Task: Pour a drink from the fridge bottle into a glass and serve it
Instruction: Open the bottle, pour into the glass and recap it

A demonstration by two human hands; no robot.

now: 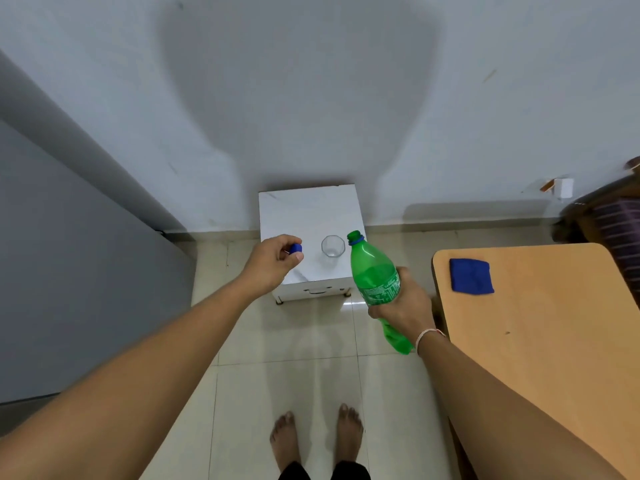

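The green plastic soft-drink bottle (pixel 375 282) is held by the right hand (pixel 407 304), whose fingers are wrapped round the labelled middle of the body, presumably because that grip gives the best control over the tilt. The bottle is leaned with its open neck towards eleven o'clock, so that the mouth is brought just beside the rim of the clear faceted drinking glass (pixel 332 245); nothing is seen leaving the mouth, and pouring is judged about to begin. The glass appears empty, though the view is too small to be sure.

The small blue screw cap (pixel 296 249) is pinched between the thumb and fingertips of the left hand (pixel 273 263), and is kept off to nine o'clock of the glass, apparently so that it stays clear of the pour and ready for refitting. The glass is stood upright near the front edge of the small white marble-patterned counter (pixel 304 209), which is set against the wall at twelve o'clock.

At three o'clock a tan wooden table (pixel 540 341) is seen, with a folded blue cloth (pixel 471 275) laid on it, possibly kept for spills.

Counted: one bottle, one cap, one glass, one cloth, two hands, both occupied and held well apart.
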